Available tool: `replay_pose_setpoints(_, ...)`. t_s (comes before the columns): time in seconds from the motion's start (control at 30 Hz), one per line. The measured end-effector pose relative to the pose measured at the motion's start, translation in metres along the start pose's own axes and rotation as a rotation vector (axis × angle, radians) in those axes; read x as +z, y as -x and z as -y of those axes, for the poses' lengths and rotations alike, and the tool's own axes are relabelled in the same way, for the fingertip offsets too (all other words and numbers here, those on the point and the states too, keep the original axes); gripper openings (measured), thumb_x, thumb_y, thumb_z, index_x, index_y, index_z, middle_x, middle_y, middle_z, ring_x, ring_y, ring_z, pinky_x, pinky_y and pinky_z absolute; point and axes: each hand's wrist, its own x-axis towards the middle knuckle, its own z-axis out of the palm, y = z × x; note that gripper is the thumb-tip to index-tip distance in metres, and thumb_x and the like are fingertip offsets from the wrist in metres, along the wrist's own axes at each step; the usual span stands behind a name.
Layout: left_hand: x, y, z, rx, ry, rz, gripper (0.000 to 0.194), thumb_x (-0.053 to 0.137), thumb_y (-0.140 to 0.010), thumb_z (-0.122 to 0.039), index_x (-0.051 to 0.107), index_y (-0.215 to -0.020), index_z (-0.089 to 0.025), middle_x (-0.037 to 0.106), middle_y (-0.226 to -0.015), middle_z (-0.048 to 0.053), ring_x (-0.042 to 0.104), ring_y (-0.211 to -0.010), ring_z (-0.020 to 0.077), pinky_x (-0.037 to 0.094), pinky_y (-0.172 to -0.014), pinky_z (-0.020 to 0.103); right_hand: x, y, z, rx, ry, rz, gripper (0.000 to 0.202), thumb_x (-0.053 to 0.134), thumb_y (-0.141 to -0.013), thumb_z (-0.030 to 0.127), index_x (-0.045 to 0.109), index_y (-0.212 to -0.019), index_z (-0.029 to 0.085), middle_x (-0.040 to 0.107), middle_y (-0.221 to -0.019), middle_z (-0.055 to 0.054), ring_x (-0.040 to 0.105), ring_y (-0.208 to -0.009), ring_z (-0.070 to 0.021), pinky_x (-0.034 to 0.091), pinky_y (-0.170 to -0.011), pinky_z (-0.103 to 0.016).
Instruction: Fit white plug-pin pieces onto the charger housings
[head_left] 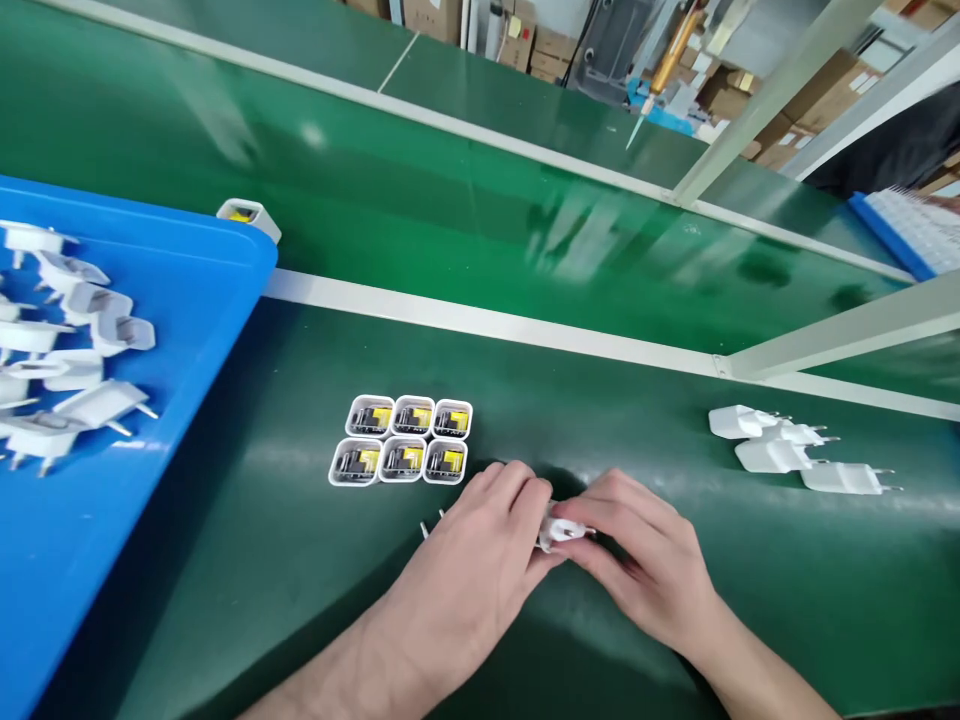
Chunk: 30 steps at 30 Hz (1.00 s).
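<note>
Green bench mat, cluttered factory backdrop

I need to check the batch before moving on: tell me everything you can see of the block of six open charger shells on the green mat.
The block of six charger shells sits on the green mat, two rows of three, sides touching. Each is a white, rounded-square casing of plastic look, open face up, showing dark parts and a yellow component inside. The block lies just beyond the left hand, apart from it; nothing else touches it.
</note>
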Motion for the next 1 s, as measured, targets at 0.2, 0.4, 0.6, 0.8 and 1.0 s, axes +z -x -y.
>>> replay_pose_setpoints(0.2, 0.0032, 0.001, 0.0006, -0.072, 0.057, 0.02, 0.024, 0.071, -0.092, -0.01, 0.052, -0.102, -0.018, 0.054, -0.102, 0.003, 0.055, -0.094, 0.0263, 0.056, -0.08, 0.048, 0.0065, 0.0008, 0.0023, 0.022, 0.09, 0.029, 0.034, 0.065, -0.096, 0.013, 0.065, -0.125, 0.031, 0.074, -0.092, -0.004, 0.064, -0.068, -0.0234, 0.054, -0.058, -0.039)
replay_pose_setpoints(0.4, 0.0045, 0.0026, -0.0013, -0.069, 0.052, 0.017, 0.027, 0.071, -0.091, -0.008, 0.05, -0.103, -0.019, 0.054, -0.102, 0.003, 0.055, -0.094, 0.0263, 0.056, -0.08, 0.048, 0.0053, 0.007, 0.0039, 0.007, 0.123, 0.081, 0.043, 0.066, -0.095, 0.011, 0.061, -0.133, 0.031, 0.074, -0.094, -0.006, 0.065, -0.069, -0.0257, 0.055, -0.059, -0.042)
replay_pose_setpoints(0.6, 0.0072, 0.0052, 0.0009, -0.056, 0.065, -0.006, 0.026, 0.071, -0.093, -0.012, 0.048, -0.104, -0.02, 0.054, -0.102, 0.003, 0.054, -0.093, 0.0259, 0.055, -0.079, 0.047, 0.0023, 0.0066, 0.0028, 0.022, 0.112, 0.076, 0.046, 0.064, -0.095, 0.009, 0.059, -0.134, 0.033, 0.075, -0.097, -0.005, 0.064, -0.069, -0.0247, 0.056, -0.059, -0.041)
replay_pose_setpoints(0.8, 0.0048, 0.0006, 0.0005, -0.028, 0.055, -0.014, 0.022, 0.07, -0.093, -0.012, 0.05, -0.1, -0.018, 0.054, -0.098, 0.004, 0.054, -0.088, 0.0258, 0.056, -0.074, 0.046, 0.0018, 0.0074, 0.0019, -0.004, 0.151, 0.127, 0.042, 0.065, -0.096, 0.01, 0.058, -0.133, 0.027, 0.074, -0.099, -0.007, 0.064, -0.073, -0.0244, 0.055, -0.063, -0.041)
replay_pose_setpoints(1.0, 0.0005, -0.0019, -0.002, 0.004, -0.031, 0.006, 0.017, 0.07, -0.091, -0.011, 0.054, -0.095, -0.017, 0.054, -0.093, 0.005, 0.054, -0.083, 0.0254, 0.056, -0.071, 0.044, 0.0008, 0.0035, 0.0047, -0.011, 0.134, 0.069, 0.03, 0.063, -0.099, 0.01, 0.062, -0.125, 0.023, 0.072, -0.093, -0.006, 0.063, -0.072, -0.0208, 0.052, -0.064, -0.037)
